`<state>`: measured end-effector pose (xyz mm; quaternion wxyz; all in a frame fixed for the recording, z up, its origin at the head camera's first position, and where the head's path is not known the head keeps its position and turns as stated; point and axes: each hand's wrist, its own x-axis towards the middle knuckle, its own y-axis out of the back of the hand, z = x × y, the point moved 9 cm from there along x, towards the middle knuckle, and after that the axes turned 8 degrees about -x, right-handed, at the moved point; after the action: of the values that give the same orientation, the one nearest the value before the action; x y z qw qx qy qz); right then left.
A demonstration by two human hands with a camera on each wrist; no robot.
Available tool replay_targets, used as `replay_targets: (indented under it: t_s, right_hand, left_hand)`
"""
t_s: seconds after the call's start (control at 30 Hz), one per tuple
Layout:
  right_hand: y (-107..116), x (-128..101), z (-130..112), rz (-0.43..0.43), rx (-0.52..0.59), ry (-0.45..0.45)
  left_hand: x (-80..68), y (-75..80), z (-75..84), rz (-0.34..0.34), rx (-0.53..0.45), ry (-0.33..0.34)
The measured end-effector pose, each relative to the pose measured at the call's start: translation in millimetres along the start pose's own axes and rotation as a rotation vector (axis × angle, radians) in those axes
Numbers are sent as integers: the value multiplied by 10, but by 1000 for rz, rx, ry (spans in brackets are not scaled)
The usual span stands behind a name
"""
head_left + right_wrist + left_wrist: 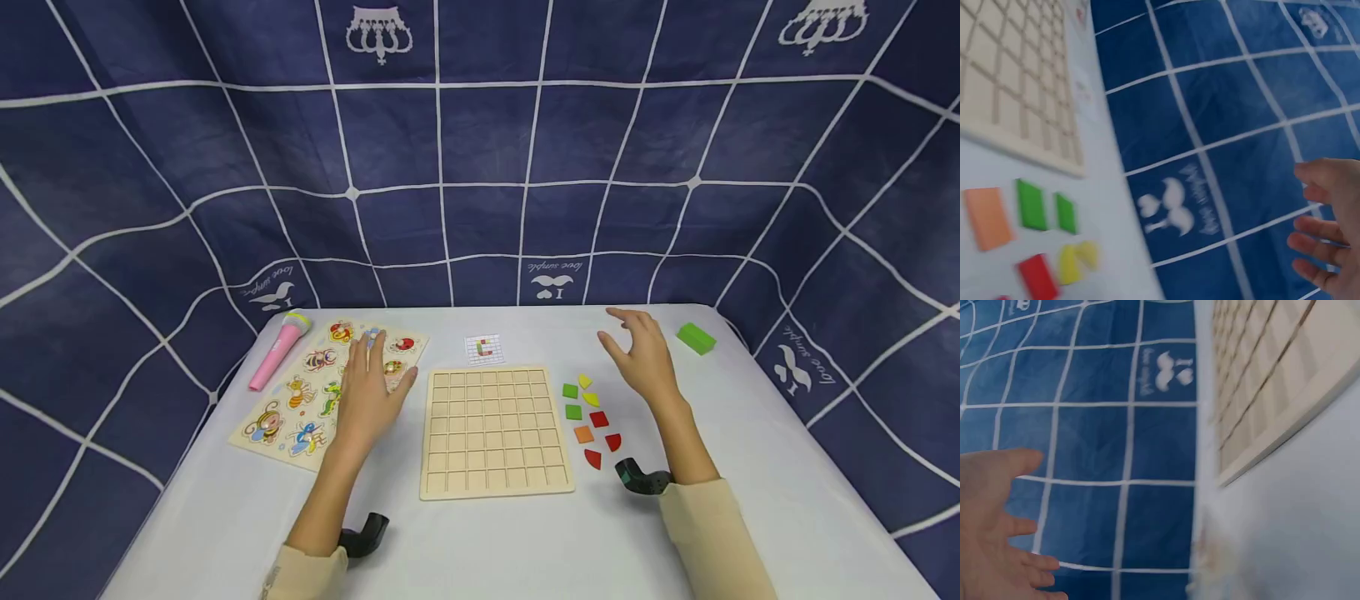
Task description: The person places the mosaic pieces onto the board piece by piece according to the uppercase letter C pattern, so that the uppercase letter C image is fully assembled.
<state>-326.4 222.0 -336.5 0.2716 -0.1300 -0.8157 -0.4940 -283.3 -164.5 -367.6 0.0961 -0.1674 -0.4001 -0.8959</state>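
My left hand [367, 400] hovers with spread fingers over the right side of an insect puzzle board [281, 396], covering part of it. My right hand [641, 354] is raised, thumb apart from the fingers, between the loose shape pieces and a green block [696, 338]. Neither hand holds anything. Between them lies a wooden grid board [495, 433] with bare square cells. To its right are flat pieces: green squares [573, 412], an orange square [583, 434], a red square [598, 419], red quarter-rounds [592, 459] and yellow ones [591, 400].
A small pattern card [484, 350] with a coloured figure lies behind the grid board. A pink toy microphone [279, 350] rests at the far left edge. The white table [495, 550] is backed by a dark blue checked curtain [487, 217].
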Motion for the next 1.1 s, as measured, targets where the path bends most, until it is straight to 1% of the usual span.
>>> replay_targets:
  t_s: [0.07, 0.13, 0.23, 0.3, 0.4, 0.43, 0.5, 0.53, 0.63, 0.67, 0.77, 0.93, 1.1]
  right_hand:
    - [-111, -57, 118, 5, 28, -36]
    - [-239, -114, 240, -10, 45, -69]
    - [-455, -197, 406, -70, 68, -110]
    - [-613, -257, 495, -141, 89, -131]
    - [-846, -352, 604, -266, 126, -157]
    - [-917, -382, 634, -308, 135, -162]
    - [-1036, -439, 686, -382, 154, -166]
    - [-1083, -462, 712, -410, 163, -167]
    - [-1183, -505, 770, -475, 174, -148]
    - [-1202, -512, 787, -487, 177, -144]
    - [-1235, -510, 813, -510, 167, -118]
    - [-1262, -480, 813, -536, 168, -109]
    - [-1272, -430, 817, -512, 141, -97]
  left_hand:
    - [-45, -148, -42, -12, -51, 10]
    - [-84, -311, -95, -36, -96, 13]
    - [-125, -561, -210, -96, -151, 4]
    - [-155, -704, -293, -140, -193, -4]
    - [-225, -885, -426, -217, -248, 8]
    - [-255, -934, -463, -243, -257, 16]
    - [-303, -1020, -521, -284, -236, 10]
    - [-323, -1051, -538, -301, -217, 1]
    - [-355, -1115, -535, -332, -145, -53]
    - [-357, -1126, -529, -333, -121, -72]
    - [-361, -1135, -514, -330, -84, -100]
    - [-365, -1135, -539, -320, -46, -98]
    - [-375, -1140, -560, -326, -48, -86]
